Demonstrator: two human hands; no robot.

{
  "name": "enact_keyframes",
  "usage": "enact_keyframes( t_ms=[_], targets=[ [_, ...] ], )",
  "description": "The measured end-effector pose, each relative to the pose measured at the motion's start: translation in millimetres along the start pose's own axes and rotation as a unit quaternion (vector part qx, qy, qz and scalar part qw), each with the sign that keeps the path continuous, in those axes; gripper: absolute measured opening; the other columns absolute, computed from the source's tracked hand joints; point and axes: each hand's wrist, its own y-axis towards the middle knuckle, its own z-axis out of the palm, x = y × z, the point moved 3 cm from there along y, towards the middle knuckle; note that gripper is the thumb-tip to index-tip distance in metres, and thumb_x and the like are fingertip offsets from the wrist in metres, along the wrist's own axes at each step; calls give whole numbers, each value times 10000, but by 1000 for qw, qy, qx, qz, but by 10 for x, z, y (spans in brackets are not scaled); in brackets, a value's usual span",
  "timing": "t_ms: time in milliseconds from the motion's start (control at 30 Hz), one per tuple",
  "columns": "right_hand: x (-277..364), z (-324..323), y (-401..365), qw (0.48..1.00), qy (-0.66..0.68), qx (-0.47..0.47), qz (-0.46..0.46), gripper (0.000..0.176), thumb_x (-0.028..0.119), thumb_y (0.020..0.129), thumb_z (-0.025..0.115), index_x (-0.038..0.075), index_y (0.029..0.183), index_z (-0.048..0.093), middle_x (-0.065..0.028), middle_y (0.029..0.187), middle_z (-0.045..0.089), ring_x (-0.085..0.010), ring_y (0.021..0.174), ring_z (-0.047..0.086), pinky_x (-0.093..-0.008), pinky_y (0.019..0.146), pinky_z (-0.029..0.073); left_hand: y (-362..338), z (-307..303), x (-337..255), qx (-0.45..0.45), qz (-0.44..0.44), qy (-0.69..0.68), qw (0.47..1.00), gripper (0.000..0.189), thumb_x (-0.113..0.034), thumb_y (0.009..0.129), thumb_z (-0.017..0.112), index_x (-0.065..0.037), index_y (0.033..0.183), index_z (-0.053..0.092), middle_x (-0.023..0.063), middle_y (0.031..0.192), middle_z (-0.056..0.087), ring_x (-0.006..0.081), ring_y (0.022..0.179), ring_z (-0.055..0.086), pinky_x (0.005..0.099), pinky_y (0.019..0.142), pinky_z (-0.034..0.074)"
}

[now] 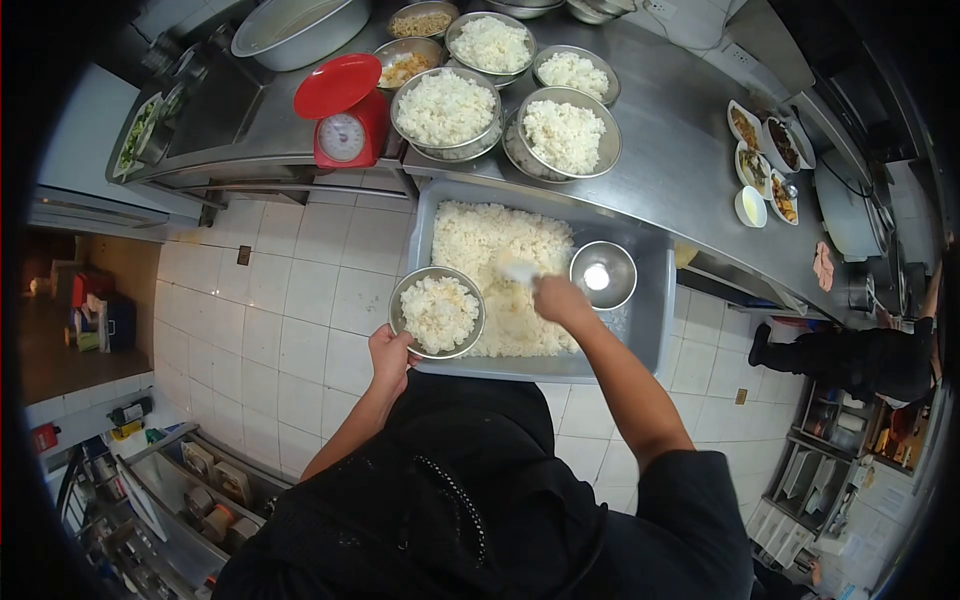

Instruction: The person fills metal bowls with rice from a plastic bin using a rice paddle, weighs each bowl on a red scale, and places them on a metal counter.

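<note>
My left hand grips the rim of a steel bowl heaped with white rice, held over the near left corner of a grey plastic tub. Loose cooked rice covers the left and middle of the tub. My right hand is closed on a whitish rice paddle, whose blade is blurred against the rice. An empty steel bowl sits in the tub's right part, close to my right hand.
Several rice-filled steel bowls stand on the steel counter beyond the tub. Beside them is a red kitchen scale. Small dishes of food lie farther right. Another person in dark clothes stands at the far right.
</note>
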Motion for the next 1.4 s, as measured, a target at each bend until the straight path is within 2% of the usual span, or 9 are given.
enact_keyframes(
  t_ms=[67,300,567,733,867,1033,1100,1200,1400],
  targets=[
    [26,39,341,985,87,-131,77,404,167,928,538,-35,1276,563,-279,1019,700,-443,915,703,-516,840,566,0,-33,9,-4,2,6,1000,92,11,815,599,8,906,588,103,726,648,157,498,597,260,415,427],
    [259,891,-75,990,77,-46,111,474,154,938,545,-76,1339,439,-314,1025,684,-435,967,706,-495,831,579,6,-3,23,-7,3,-14,1000,60,41,801,568,6,850,566,122,681,637,169,454,597,263,384,440],
    [33,-4,-212,999,-32,8,12,294,257,954,590,79,1168,682,-181,1075,723,-399,990,701,-505,867,557,-28,90,-43,7,8,-11,1000,74,24,801,584,4,872,575,111,692,638,164,468,593,263,401,433],
    [165,1005,597,979,113,-136,102,453,159,930,538,-88,1309,521,-303,1002,691,-426,906,708,-508,801,570,-17,52,-33,2,12,12,1000,100,9,798,598,8,898,588,98,701,633,152,483,578,261,415,430],
    [380,1042,-147,982,115,-100,108,507,137,934,517,-115,1367,446,-326,996,681,-470,912,691,-527,816,563,-43,22,6,0,0,2,1000,117,15,799,596,17,916,591,99,716,637,147,487,571,259,417,420],
    [53,570,-741,991,104,-61,-60,493,178,957,559,-11,1407,485,-308,929,694,-438,945,693,-535,852,551,-53,63,-13,4,0,-13,1000,131,21,800,596,22,930,593,102,728,644,146,496,574,256,422,416],
    [2,394,-701,973,155,-137,-100,385,139,949,560,-37,1291,565,-267,847,701,-354,788,718,-484,705,576,-32,61,-15,-5,3,-21,1000,80,29,806,576,16,884,593,109,686,648,154,444,586,251,379,420],
    [14,415,-430,834,547,9,66,257,92,949,504,-59,1095,653,-164,764,669,-194,478,593,-333,421,474,0,74,-26,7,4,-4,1000,132,23,799,595,17,930,599,106,742,657,144,505,580,256,430,418],
    [-538,1356,-641,835,515,99,168,332,166,980,546,-28,1227,655,-106,696,601,-150,435,513,-327,350,388,31,106,-4,10,11,2,1000,123,24,801,590,9,922,596,102,733,653,151,505,588,255,433,417]
  ],
)
